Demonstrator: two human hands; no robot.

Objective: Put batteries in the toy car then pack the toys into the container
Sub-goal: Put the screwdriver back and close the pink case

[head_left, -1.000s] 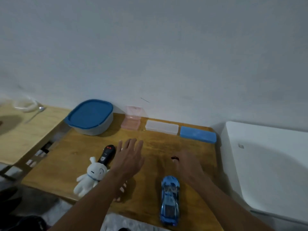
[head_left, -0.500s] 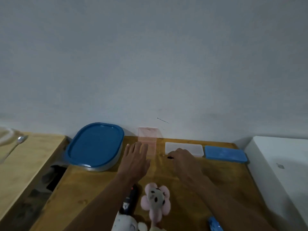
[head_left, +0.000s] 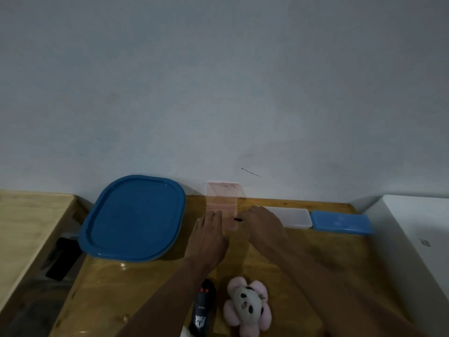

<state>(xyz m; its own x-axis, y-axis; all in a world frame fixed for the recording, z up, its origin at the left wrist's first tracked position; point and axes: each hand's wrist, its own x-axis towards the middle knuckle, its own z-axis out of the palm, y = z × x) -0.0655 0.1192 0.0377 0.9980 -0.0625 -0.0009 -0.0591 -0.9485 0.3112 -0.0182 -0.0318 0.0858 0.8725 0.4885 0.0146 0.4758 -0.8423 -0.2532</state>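
My left hand reaches forward with straight fingers, its fingertips at the front left of an open pink plastic box whose lid leans on the wall. My right hand is just right of that box and pinches a small black object, which points at the box. A large container with a blue lid stands to the left. Near the bottom edge lie a black remote control and a pink plush panda flower. The toy car is out of view.
On the wooden table, a clear flat box and a blue flat box lie along the wall right of the pink box. A white surface borders the table on the right, a lighter wooden table on the left.
Both hands have moved forward from mid-table to the pink box at the wall. The view has shifted forward, so the blue toy car and the white plush have left the frame.
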